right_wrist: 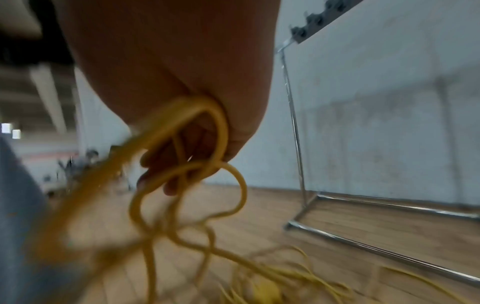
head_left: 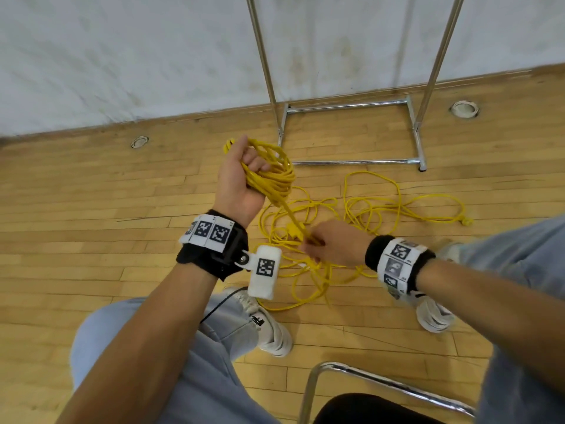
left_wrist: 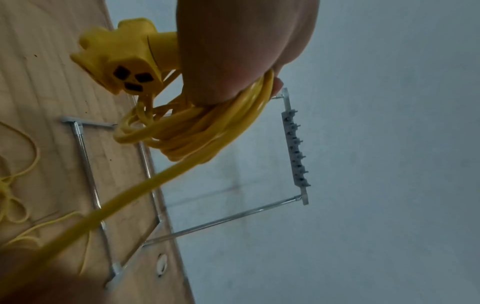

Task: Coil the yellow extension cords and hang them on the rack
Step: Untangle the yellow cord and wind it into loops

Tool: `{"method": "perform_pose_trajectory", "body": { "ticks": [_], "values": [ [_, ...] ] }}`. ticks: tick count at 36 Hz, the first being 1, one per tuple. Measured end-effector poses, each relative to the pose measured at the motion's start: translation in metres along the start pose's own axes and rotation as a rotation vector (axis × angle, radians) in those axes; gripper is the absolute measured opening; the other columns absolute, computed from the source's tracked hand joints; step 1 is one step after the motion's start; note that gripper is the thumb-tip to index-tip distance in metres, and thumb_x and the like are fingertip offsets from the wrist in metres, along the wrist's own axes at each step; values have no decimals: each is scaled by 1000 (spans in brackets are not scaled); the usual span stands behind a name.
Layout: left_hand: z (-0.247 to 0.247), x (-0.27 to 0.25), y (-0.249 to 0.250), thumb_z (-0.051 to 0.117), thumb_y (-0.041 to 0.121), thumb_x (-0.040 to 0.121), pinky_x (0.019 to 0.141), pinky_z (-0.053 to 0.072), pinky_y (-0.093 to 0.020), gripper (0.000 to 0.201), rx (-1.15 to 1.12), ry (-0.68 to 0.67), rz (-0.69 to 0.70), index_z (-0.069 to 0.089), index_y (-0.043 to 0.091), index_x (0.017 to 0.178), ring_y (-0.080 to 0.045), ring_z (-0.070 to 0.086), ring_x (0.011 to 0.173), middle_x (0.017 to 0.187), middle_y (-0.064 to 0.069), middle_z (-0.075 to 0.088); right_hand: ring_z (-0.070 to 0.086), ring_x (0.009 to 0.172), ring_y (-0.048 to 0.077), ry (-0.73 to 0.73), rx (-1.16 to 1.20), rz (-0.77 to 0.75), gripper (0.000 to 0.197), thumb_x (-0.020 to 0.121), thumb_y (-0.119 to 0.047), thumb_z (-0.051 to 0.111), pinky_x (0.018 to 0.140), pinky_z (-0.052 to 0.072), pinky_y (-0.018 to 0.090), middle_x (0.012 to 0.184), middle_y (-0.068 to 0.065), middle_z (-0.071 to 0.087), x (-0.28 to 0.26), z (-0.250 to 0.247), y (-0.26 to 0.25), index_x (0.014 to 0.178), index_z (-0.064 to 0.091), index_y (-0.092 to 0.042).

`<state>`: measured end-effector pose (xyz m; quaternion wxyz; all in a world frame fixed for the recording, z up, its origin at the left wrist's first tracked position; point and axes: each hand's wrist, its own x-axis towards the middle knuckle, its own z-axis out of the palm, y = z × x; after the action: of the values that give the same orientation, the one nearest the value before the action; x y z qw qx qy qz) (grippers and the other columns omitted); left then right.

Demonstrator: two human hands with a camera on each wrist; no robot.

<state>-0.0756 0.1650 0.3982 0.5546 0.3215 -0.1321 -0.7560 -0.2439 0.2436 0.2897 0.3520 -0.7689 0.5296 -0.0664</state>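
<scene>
My left hand (head_left: 244,169) is raised palm up and grips a coil of yellow extension cord (head_left: 272,175). In the left wrist view the coil (left_wrist: 197,131) hangs under the fingers, and the cord's yellow socket block (left_wrist: 124,65) juts out beside the hand. A taut strand (head_left: 290,215) runs from the coil down to my right hand (head_left: 333,246), which grips the cord lower down. In the right wrist view loops of cord (right_wrist: 197,164) pass through the curled fingers. More loose yellow cord (head_left: 397,203) lies tangled on the wood floor. The chrome rack (head_left: 351,105) stands by the wall.
The rack's hook bar (left_wrist: 296,148) shows in the left wrist view. A yellow plug end (head_left: 466,221) lies at the right. My shoes (head_left: 272,325) and legs flank the cord pile. A chrome chair frame (head_left: 367,381) is at the bottom. Round floor sockets (head_left: 464,109) sit near the wall.
</scene>
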Motion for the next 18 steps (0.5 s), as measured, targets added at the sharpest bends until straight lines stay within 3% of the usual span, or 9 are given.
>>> {"method": "perform_pose_trajectory", "body": {
  "ticks": [4,8,10,14,18],
  "values": [
    [-3,-1,14,47,23,107,43,32,-19,51,-24,-70,30,42,19,57,-5,31,38,46,9,30,47,49,8,-118,63,162,57,109,-49,37,55,34,19,59,-7,56,1,39,48,72,62,-14],
    [-3,-1,16,45,25,108,43,30,-18,45,-18,-103,17,36,20,64,-4,31,36,45,9,30,53,75,21,-193,-115,196,29,108,-39,43,61,37,32,86,1,59,5,67,88,93,56,-18],
    [-5,2,21,48,26,106,46,28,-18,45,-113,-115,-41,37,20,63,-5,34,37,45,9,32,55,81,24,-252,-264,244,16,104,-27,45,64,41,32,92,1,60,1,79,108,105,57,-19],
    [-7,5,30,50,26,104,49,26,-18,40,-156,-156,-60,37,21,67,-5,35,37,45,9,34,51,75,23,-334,-347,357,17,101,-24,45,69,46,35,86,3,57,-8,97,137,90,55,-15],
    [-8,2,29,48,25,106,46,29,-19,39,-76,-147,-25,37,20,69,-4,34,36,45,9,34,48,73,21,-342,-322,388,22,104,-19,41,67,46,33,78,-1,48,-4,86,126,85,52,-18]
  ]
}}
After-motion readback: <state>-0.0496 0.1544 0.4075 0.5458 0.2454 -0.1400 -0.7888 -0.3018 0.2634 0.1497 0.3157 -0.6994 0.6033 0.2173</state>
